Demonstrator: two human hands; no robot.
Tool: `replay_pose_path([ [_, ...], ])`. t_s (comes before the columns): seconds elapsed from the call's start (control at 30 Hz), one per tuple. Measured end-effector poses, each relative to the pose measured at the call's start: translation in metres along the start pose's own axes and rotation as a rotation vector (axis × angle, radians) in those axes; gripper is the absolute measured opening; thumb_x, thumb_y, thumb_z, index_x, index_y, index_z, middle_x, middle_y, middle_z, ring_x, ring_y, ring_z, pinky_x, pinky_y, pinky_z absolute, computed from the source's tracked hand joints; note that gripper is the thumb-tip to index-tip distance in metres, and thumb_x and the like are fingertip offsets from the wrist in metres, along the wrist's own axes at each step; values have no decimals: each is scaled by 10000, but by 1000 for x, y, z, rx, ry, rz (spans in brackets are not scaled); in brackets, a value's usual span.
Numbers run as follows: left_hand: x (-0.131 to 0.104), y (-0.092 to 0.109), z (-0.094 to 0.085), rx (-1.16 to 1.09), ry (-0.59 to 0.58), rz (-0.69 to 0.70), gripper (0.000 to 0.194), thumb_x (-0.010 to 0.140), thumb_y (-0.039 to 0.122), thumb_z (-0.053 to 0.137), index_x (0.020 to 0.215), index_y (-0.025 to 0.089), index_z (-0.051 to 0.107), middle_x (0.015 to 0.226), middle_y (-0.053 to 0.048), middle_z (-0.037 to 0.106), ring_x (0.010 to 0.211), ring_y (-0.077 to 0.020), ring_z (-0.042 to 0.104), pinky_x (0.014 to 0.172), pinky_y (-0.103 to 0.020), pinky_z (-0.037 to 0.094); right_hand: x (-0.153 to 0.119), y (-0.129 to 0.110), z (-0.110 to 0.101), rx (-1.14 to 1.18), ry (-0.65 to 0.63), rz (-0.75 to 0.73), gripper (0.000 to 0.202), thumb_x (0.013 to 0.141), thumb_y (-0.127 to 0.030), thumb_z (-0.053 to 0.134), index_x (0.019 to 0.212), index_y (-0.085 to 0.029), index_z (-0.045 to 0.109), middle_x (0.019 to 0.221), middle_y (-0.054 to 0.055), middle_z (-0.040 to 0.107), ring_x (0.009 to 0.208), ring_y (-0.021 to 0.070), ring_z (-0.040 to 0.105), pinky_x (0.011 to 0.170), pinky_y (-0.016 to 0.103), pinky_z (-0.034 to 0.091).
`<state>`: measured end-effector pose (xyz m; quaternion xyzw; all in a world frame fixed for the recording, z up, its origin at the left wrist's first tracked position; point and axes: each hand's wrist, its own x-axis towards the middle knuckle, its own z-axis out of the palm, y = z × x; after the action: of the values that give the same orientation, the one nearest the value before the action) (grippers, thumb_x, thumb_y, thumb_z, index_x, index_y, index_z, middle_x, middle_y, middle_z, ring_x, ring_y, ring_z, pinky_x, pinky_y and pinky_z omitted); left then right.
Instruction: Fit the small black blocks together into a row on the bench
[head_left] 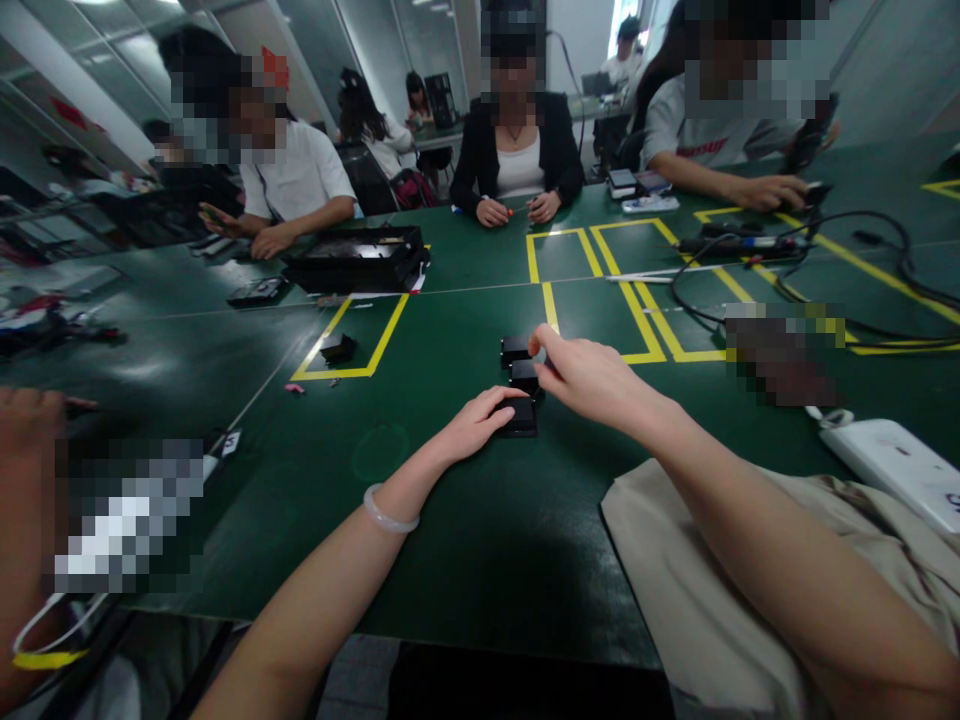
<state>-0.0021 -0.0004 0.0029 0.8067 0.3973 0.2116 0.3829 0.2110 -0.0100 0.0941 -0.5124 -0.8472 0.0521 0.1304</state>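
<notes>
Three small black boxes stand close together on the green table: a far one (pixel 514 348), a middle one (pixel 523 376) and a near one (pixel 523 420). My left hand (pixel 480 418), with a pale bangle at the wrist, grips the near box, its fingers along the far side and the thumb over the top. At the right ends of the other two boxes is my right hand (pixel 574 370), index finger and thumb curled in a pinch. Something dark shows between those fingertips, too hidden to name.
A small black piece (pixel 337 347) lies inside a yellow tape outline on the left. Beyond it stands a long black case (pixel 360 258). Black cables (pixel 795 270) and a white power strip (pixel 896 462) are at right, beside beige cloth (pixel 675 540). Co-workers sit across the table.
</notes>
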Motion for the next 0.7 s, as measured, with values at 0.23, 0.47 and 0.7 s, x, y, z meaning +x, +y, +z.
replay_pose_path([
  [0.23,-1,-1,0,4,2,-10,357,963,366,409,1260,217,539,1236,-70,579,1151,-240,531,1011,-376,386,0,-1,0,-66,4,6,248,953,-330,345,1116,-214,492,831,49,690,695,207,630,514,273,227],
  [0.47,0,0,0,7,-2,-3,355,964,361,406,1257,212,541,1250,-69,574,1167,-238,522,1031,-371,374,-1,-2,0,-52,7,2,252,951,-378,359,1090,-220,499,855,44,696,720,206,632,529,273,248],
  [0.7,0,-2,0,9,-4,-5,358,964,358,407,1259,203,536,1248,-73,574,1167,-240,523,1035,-378,368,-1,-2,1,-62,11,-7,266,936,-297,368,1169,-210,459,882,56,699,695,194,623,538,274,251],
])
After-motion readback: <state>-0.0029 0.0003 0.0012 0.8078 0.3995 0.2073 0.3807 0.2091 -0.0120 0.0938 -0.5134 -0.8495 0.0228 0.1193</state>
